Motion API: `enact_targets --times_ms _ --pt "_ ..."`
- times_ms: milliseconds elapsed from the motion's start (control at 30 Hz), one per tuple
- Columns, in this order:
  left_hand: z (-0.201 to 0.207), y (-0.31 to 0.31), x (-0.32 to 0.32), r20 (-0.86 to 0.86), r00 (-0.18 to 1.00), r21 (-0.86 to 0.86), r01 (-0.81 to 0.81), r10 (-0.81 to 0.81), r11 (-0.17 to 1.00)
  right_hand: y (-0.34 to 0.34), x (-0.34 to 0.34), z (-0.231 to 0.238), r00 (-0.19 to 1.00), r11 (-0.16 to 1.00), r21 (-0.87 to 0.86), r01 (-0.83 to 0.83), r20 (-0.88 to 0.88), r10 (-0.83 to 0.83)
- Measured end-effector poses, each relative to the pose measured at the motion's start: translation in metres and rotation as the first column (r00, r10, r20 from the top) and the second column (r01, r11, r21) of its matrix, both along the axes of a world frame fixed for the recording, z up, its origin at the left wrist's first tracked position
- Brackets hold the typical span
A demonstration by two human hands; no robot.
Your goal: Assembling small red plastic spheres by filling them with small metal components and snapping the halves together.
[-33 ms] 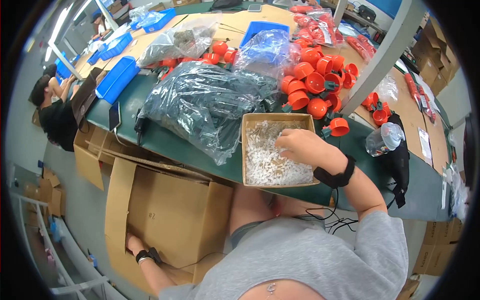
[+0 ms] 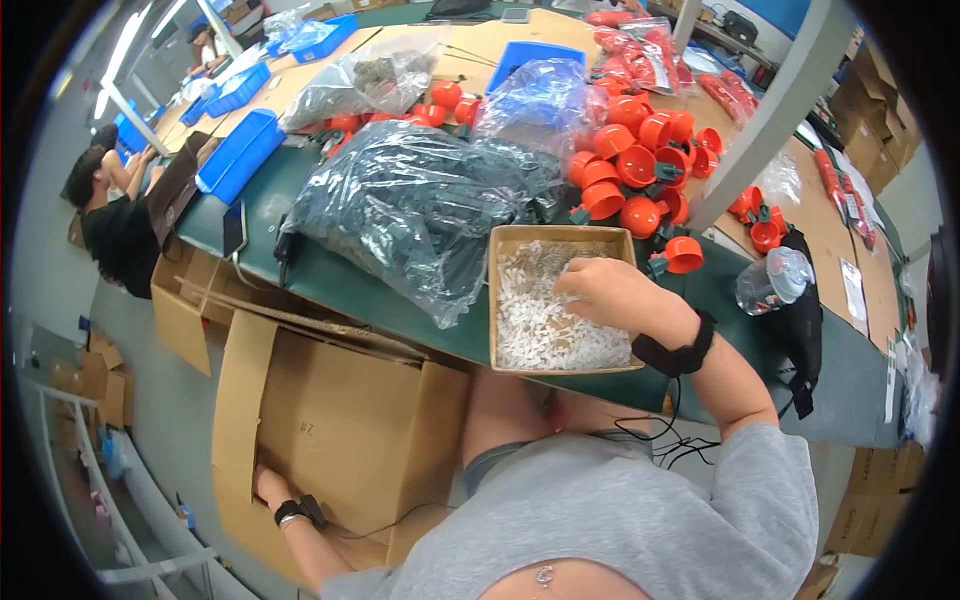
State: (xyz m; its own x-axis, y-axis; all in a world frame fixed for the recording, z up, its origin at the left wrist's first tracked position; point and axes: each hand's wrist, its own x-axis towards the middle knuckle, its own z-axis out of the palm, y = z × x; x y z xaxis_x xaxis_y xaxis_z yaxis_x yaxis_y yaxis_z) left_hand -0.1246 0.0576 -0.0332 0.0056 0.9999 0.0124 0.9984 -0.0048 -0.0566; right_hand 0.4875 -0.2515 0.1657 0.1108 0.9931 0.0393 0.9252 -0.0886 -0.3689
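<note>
Small box (image 2: 560,234) of white pieces (image 2: 540,335) lies under right hand (image 2: 612,290), two o'clock from left hand (image 2: 271,487) at large carton (image 2: 350,400). Can't tell either hand's grip.

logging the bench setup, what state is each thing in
Small cardboard box: open-topped, partly filled
Small white pieces: loose, heaped inside it
Large cardboard box: open, left flap spread outward
Clear plastic bag: bulging with dark green parts; sealed or not, unclear
Orange cups: loose, piled, facing different ways
Right hand: over the small box, fingers bent
Left hand: at the large box's flap, fingers mostly hidden
</note>
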Motion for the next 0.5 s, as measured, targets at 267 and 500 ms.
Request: enact_targets --times_ms 267,500 --pt "0.04 -0.072 0.06 0.111 0.987 0.153 0.099 -0.117 0.983 -0.009 -0.004 0.001 0.988 0.964 -0.22 -0.15 -0.073 0.137" --pt "0.087 -0.126 0.129 0.885 -0.325 -0.197 0.388 0.334 0.901 -0.013 -0.007 -0.002 0.991 0.961 -0.249 -0.119 0.03 0.13"
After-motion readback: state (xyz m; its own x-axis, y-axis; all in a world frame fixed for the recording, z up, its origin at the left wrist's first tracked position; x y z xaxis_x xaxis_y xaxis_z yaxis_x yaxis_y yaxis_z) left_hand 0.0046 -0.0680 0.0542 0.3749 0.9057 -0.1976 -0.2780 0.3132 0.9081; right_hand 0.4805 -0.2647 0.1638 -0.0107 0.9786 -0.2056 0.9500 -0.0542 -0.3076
